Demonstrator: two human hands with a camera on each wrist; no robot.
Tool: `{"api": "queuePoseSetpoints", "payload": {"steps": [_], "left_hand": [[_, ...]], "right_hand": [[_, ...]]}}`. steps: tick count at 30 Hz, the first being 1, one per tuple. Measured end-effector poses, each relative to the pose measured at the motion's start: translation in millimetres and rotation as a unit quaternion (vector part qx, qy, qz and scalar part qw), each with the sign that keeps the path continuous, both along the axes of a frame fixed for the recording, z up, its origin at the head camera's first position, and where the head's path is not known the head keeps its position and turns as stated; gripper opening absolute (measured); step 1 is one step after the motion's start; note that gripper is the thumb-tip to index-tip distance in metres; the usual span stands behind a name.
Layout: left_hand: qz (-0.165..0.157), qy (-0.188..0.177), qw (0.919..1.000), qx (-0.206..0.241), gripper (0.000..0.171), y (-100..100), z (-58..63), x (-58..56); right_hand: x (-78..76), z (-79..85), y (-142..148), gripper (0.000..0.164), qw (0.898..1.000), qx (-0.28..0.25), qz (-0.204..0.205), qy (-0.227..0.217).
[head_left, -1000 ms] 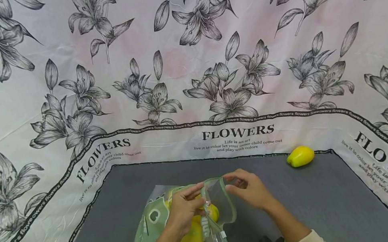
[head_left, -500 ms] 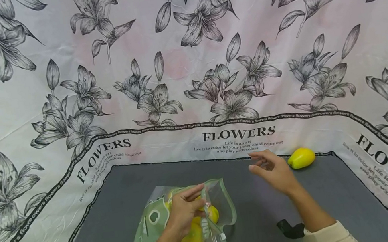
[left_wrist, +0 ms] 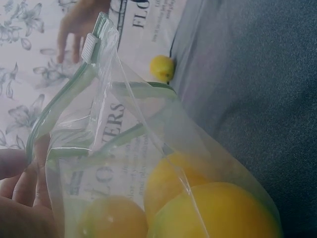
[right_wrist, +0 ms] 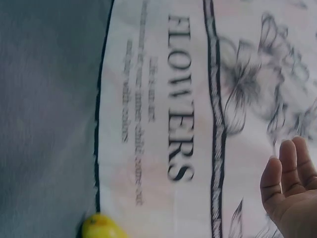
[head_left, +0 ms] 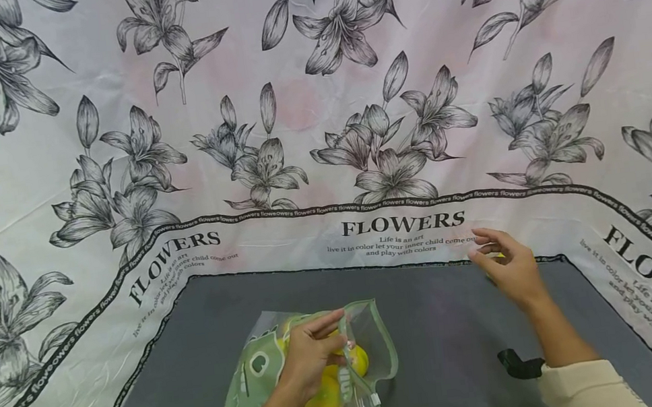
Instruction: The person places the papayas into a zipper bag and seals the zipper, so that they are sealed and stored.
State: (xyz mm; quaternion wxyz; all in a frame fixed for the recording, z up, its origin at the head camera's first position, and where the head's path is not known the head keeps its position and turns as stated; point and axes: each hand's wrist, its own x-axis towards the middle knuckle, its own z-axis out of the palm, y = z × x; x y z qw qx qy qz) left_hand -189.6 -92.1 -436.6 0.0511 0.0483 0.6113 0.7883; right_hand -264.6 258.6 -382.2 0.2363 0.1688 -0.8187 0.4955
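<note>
My left hand [head_left: 313,351] pinches the edge of a clear zip bag [head_left: 252,399] with green trim and a green cartoon print, lying at the table's centre left. Inside it are several yellow fruits [head_left: 321,402], seen larger through the plastic in the left wrist view [left_wrist: 213,213]. The bag's mouth faces right, its white slider [left_wrist: 89,48] near one end. My right hand [head_left: 514,272] hovers at the back right, fingers loosely bent and holding nothing. It mostly hides a lone yellow oval fruit in the head view; the right wrist view shows this fruit [right_wrist: 101,228] apart from the fingers.
A dark grey table top [head_left: 427,327] lies under everything. White flower-printed cloth [head_left: 282,243] rises behind it and along both sides. A black piece [head_left: 520,366] hangs at the right wrist.
My right hand has let go of the bag's mouth and moved right and back, in front of the lone fruit. The left hand and bag have stayed in place.
</note>
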Motion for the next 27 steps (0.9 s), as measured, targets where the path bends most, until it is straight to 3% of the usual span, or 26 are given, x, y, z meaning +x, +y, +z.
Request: {"api": "queuePoseSetpoints", "payload": {"steps": [3,7,17,27], "left_hand": [[0.001,-0.002,1.0000,0.000,0.044,-0.5,0.3,-0.5],[0.002,0.000,1.0000,0.000,0.044,-1.2,0.6,-0.6],[0.000,0.001,1.0000,-0.002,0.044,0.2,-0.5,-0.7],[-0.001,-0.002,1.0000,0.001,0.044,-0.9,-1.3,-0.1]], "right_hand": [[-17.0,-13.3,20.8,0.046,0.999,0.002,-0.036,-0.014],[-31.9,-18.6,43.2,0.050,0.996,-0.002,-0.075,-0.041],[-53.3,-34.1,93.9,0.057,0.984,-0.010,-0.140,-0.112],[-67.3,-61.6,114.3,0.070,0.970,-0.030,-0.120,-0.209]]}}
